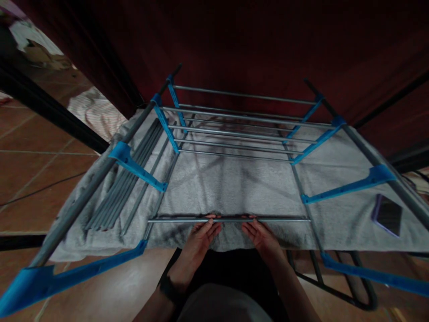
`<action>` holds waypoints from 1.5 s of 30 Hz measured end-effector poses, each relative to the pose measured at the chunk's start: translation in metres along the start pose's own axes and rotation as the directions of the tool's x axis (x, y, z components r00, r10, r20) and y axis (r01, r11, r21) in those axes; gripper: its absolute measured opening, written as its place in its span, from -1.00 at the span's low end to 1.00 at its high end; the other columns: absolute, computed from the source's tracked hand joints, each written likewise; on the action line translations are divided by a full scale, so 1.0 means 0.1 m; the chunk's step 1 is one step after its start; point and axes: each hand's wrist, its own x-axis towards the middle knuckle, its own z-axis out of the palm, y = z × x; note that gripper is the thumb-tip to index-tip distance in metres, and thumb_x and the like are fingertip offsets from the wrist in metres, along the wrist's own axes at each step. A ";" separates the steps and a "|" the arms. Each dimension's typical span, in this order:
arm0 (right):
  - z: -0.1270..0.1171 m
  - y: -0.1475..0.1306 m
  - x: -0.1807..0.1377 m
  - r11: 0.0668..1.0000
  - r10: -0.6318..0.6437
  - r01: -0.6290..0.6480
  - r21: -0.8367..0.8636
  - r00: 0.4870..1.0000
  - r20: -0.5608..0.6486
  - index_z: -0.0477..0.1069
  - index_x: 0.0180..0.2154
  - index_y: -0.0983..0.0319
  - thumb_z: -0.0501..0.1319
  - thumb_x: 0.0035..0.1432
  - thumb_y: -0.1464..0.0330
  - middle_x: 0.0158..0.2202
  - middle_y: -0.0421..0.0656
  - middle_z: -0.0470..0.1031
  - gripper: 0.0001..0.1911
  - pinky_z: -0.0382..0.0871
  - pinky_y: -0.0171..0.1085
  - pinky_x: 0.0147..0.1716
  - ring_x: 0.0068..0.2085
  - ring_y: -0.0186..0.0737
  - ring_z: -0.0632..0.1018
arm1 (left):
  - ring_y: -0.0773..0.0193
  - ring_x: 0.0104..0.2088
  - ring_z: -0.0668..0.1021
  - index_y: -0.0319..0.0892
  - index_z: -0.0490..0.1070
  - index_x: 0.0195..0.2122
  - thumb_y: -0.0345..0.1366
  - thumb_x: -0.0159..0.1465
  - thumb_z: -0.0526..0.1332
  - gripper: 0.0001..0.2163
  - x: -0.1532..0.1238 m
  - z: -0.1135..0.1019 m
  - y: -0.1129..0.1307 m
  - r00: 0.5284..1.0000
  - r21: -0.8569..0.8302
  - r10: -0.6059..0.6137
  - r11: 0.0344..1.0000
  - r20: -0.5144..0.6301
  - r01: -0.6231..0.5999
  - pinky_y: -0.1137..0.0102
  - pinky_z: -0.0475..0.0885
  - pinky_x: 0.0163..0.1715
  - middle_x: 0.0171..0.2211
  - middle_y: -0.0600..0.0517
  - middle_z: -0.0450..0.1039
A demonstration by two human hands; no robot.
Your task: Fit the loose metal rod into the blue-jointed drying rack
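A grey metal rack frame [100, 174] with blue plastic brackets [137, 167] lies over a grey towel [231, 179]. Several thin cross rods span its far half. My left hand [201, 235] and my right hand [259, 235] are side by side at the near edge, palms turned up. Their fingertips curl onto one grey metal rod [167, 220] that runs across between the two side rails. The fingers look closed on the rod from below.
A bundle of loose grey rods [124, 183] lies on the towel at the left. A dark phone [388, 214] rests on the towel at the right. Tiled floor lies to the left, and a dark red cloth hangs behind the rack.
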 end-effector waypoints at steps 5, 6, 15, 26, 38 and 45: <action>-0.02 -0.06 -0.04 1.000 -0.003 0.003 0.001 0.992 0.128 0.64 -0.13 0.06 0.60 -0.01 0.20 0.04 -0.11 0.70 -0.62 0.43 0.12 0.31 0.09 -0.03 0.67 | 0.08 -0.12 0.73 -0.19 0.69 -0.28 -0.42 0.11 0.56 -0.84 0.02 -0.02 0.00 0.999 -0.001 -0.027 1.000 0.024 0.027 0.16 0.56 0.14 -0.12 -0.11 0.72; -0.02 -0.07 -0.05 1.000 0.004 -0.004 0.000 0.990 0.140 0.64 -0.12 0.05 0.59 -0.01 0.19 0.06 -0.11 0.70 -0.61 0.40 0.13 0.33 0.11 -0.03 0.67 | 0.07 -0.12 0.73 -0.19 0.69 -0.29 -0.42 0.11 0.56 -0.85 0.02 -0.02 0.00 0.999 -0.006 -0.026 1.000 0.023 0.026 0.15 0.57 0.13 -0.12 -0.12 0.72; -0.10 -0.21 -0.04 0.991 0.131 -0.136 0.008 0.963 0.237 0.63 -0.02 0.08 0.53 0.08 0.13 0.19 -0.05 0.63 -0.57 0.33 0.10 0.37 0.23 -0.02 0.59 | 0.07 -0.11 0.74 -0.20 0.70 -0.23 -0.40 0.13 0.57 -0.82 -0.01 0.00 0.00 0.999 -0.007 -0.004 1.000 0.043 0.004 0.15 0.55 0.17 -0.12 -0.12 0.72; -0.22 -0.18 0.05 0.988 0.144 -0.151 -0.002 0.935 0.325 0.62 0.03 0.04 0.53 0.11 0.11 0.23 -0.08 0.59 -0.54 0.25 0.14 0.42 0.27 -0.01 0.54 | 0.10 -0.09 0.73 -0.19 0.70 -0.21 -0.33 0.11 0.59 -0.77 0.03 -0.06 -0.03 0.996 0.024 0.014 1.000 0.093 -0.016 0.19 0.56 0.15 -0.09 -0.09 0.72; -0.24 -0.17 0.06 0.990 0.127 -0.138 0.007 0.934 0.333 0.59 0.06 0.04 0.49 0.16 0.12 0.25 -0.08 0.58 -0.56 0.22 0.18 0.43 0.26 -0.01 0.56 | 0.11 -0.09 0.73 -0.19 0.71 -0.17 -0.32 0.10 0.60 -0.74 0.00 -0.05 -0.01 0.993 0.040 0.024 0.999 0.115 -0.029 0.20 0.56 0.14 -0.08 -0.09 0.72; -0.26 -0.15 0.08 0.990 0.135 -0.140 -0.008 0.937 0.321 0.59 0.06 0.03 0.46 0.20 0.09 0.25 -0.08 0.58 -0.58 0.19 0.19 0.45 0.26 -0.02 0.55 | 0.11 -0.10 0.73 -0.20 0.71 -0.18 -0.32 0.11 0.60 -0.74 0.00 -0.03 -0.01 0.993 0.032 0.035 0.999 0.116 -0.039 0.21 0.58 0.12 -0.11 -0.10 0.72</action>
